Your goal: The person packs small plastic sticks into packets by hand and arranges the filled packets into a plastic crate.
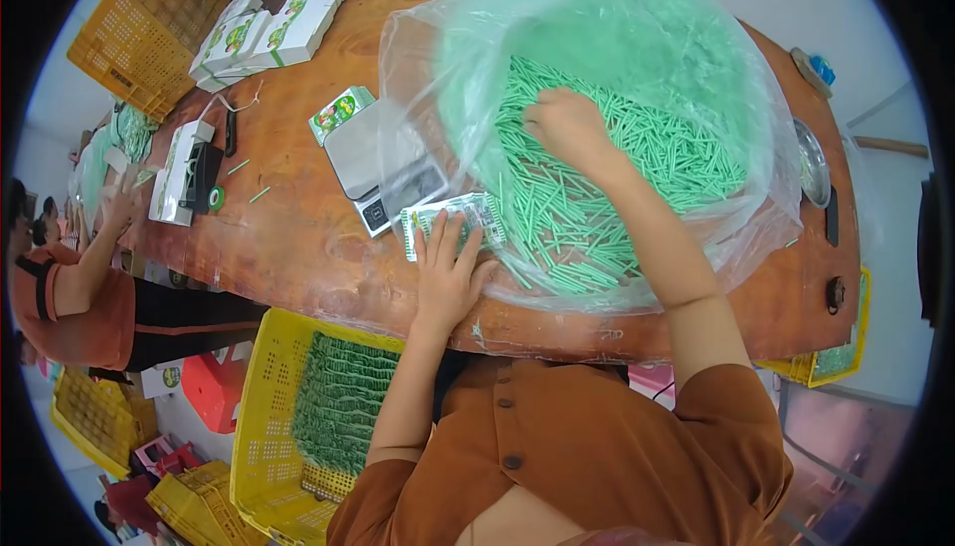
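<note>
A large clear plastic bag (428, 59) lies spread on the wooden table, full of thin green sticks (637, 138). My right hand (569, 128) is over the sticks at the bag's left part, its fingers curled together; whatever is between them is hidden. My left hand (450, 270) rests with fingers spread on a small printed packet (479, 216) in front of the bag. Just behind that packet stands a digital scale (373, 158), partly under the bag's edge. Beside the scale is a small green and white box (340, 113).
White boxes (288, 29) and a yellow crate (149, 34) stand at the back left. A tape dispenser (202, 176) is left. Below the table edge, a yellow crate (261, 437) holds green packs (343, 402). Another person (85, 307) works at left. A metal bowl (812, 163) sits right.
</note>
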A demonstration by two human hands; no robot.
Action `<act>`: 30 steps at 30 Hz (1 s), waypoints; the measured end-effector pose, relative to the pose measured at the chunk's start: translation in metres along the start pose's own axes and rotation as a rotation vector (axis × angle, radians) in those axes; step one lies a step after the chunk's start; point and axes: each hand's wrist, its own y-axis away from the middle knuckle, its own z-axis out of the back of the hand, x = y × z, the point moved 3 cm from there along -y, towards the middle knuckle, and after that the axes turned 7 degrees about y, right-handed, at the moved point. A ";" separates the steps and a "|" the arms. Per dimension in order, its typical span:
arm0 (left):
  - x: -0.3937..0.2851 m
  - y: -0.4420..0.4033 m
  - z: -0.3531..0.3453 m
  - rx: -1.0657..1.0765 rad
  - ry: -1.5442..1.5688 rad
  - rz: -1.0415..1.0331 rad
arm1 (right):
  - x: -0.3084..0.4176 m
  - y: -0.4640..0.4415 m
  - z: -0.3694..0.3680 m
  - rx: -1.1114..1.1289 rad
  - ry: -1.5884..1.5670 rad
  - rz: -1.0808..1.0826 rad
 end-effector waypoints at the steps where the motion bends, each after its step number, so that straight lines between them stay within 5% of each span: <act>1: -0.001 0.000 0.002 -0.034 -0.003 -0.020 | 0.013 -0.006 -0.009 0.077 -0.049 -0.010; 6: 0.001 0.000 0.008 -0.110 0.012 -0.068 | 0.068 -0.027 -0.047 -0.085 -0.183 -0.045; 8: 0.011 -0.008 0.020 -0.238 0.242 0.023 | 0.073 -0.023 -0.040 -0.143 -0.215 -0.057; 12: 0.017 -0.124 0.045 -0.426 0.157 0.081 | 0.055 0.013 -0.012 -0.101 -0.289 -0.100; 14: 0.057 -0.167 0.006 -0.256 0.042 0.174 | 0.058 0.035 -0.002 -0.123 -0.302 -0.135; 19: 0.112 -0.206 -0.027 0.170 0.390 0.582 | 0.042 0.079 -0.014 -0.062 -0.373 -0.181; 20: 0.113 -0.201 -0.032 0.182 0.385 0.588 | 0.041 0.085 -0.017 -0.056 -0.383 -0.189; 22: 0.111 -0.197 -0.033 0.056 1.025 0.809 | 0.037 0.084 -0.023 -0.056 -0.563 -0.232; 30: 0.098 -0.199 -0.059 0.049 1.088 0.740 | 0.041 0.090 -0.022 -0.186 -0.527 -0.200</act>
